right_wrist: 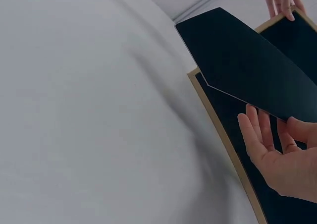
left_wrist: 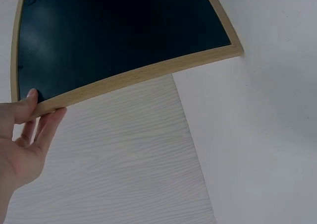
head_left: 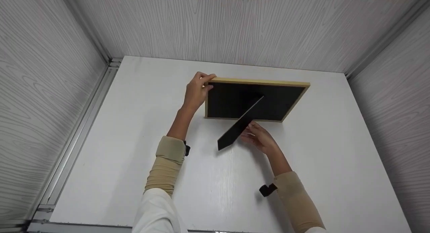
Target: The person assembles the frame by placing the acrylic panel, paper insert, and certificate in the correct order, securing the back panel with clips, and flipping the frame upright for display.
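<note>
A picture frame (head_left: pixel 282 98) with a black back and a light wooden edge stands on the white tabletop, its back facing me. My left hand (head_left: pixel 196 91) pinches its upper left corner; in the left wrist view the thumb lies on the back and the fingers on the outer side of the wooden edge (left_wrist: pixel 133 76). From the back, a black easel stand (head_left: pixel 237 128) sticks out toward me at a slant. My right hand (right_wrist: pixel 285 157) holds the lower edge of this stand between thumb and fingers, some fingertips hidden behind it. The frame's front is out of sight.
The white tabletop (head_left: pixel 127 125) spreads around the frame. Grey wood-grain panels wall it in at the back (head_left: pixel 218 28), the left (head_left: pixel 40 91) and the right (head_left: pixel 399 91). A metal rail (head_left: pixel 84 128) runs along the left side.
</note>
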The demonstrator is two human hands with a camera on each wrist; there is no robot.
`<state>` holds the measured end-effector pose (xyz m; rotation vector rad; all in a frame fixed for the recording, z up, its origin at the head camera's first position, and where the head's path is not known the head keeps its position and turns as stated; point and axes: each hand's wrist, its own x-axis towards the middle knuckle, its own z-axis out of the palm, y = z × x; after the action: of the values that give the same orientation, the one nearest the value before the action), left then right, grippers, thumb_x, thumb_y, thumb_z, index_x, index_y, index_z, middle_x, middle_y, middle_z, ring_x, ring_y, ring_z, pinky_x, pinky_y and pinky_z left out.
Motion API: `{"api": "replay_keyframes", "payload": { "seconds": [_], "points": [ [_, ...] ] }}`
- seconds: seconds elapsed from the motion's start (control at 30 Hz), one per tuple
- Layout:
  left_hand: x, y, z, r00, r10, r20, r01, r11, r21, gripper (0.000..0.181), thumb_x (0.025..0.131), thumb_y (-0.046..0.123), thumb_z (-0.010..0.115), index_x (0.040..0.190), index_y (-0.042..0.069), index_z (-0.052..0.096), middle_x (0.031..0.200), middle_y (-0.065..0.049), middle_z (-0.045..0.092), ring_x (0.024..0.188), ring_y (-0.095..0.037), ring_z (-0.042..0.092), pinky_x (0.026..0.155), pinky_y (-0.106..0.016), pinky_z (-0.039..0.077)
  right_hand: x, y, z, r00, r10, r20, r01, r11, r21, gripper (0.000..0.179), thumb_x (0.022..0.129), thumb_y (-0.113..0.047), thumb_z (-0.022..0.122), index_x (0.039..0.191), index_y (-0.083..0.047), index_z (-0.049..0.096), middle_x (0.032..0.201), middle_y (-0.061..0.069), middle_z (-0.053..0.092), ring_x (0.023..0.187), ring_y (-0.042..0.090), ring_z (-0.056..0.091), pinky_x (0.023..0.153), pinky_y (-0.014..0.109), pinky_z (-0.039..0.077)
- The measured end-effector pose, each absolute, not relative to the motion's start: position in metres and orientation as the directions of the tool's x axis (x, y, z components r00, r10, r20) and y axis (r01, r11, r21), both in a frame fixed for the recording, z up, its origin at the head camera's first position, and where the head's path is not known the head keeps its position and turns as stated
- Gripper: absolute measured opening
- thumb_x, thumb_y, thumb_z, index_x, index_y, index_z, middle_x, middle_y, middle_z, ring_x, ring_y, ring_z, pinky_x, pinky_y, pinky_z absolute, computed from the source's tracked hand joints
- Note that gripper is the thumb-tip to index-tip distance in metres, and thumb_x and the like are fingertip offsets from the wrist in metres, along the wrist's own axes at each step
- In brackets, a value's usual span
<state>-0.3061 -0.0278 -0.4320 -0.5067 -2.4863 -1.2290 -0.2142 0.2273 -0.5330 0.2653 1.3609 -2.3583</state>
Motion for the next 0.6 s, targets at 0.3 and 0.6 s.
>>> {"api": "replay_keyframes", "payload": {
  "seconds": [0.3,0.6],
  "points": [
    [-0.306,-0.029,-0.446,-0.8,0.178,0.573,0.574,0.506,0.644,0.028,0.082,-0.001,0.065,0.109,0.005,0.068,0.099,-0.012,0.053,0.093,-0.02,0.055,0.079,-0.027,0.046,-0.213,0.214,-0.551,-0.932,-0.162,-0.325,0.362,-0.5,-0.787,0.013,0.099,-0.003,0.037,0.105,-0.001,0.048,0.096,0.016,0.06,0.091,0.026,0.061,0.098,0.044,0.032],
    [-0.309,-0.028,-0.454,-0.779,0.16,0.606,0.596,0.49,0.637,0.024,0.083,0.0,0.063,0.106,0.006,0.068,0.099,-0.011,0.053,0.094,-0.02,0.055,0.08,-0.027,0.045,-0.212,0.205,-0.559,-0.93,-0.113,-0.35,0.347,-0.583,-0.735,0.014,0.099,-0.006,0.039,0.109,0.001,0.045,0.102,0.02,0.056,0.1,0.032,0.056,0.098,0.044,0.033]
  ]
}}
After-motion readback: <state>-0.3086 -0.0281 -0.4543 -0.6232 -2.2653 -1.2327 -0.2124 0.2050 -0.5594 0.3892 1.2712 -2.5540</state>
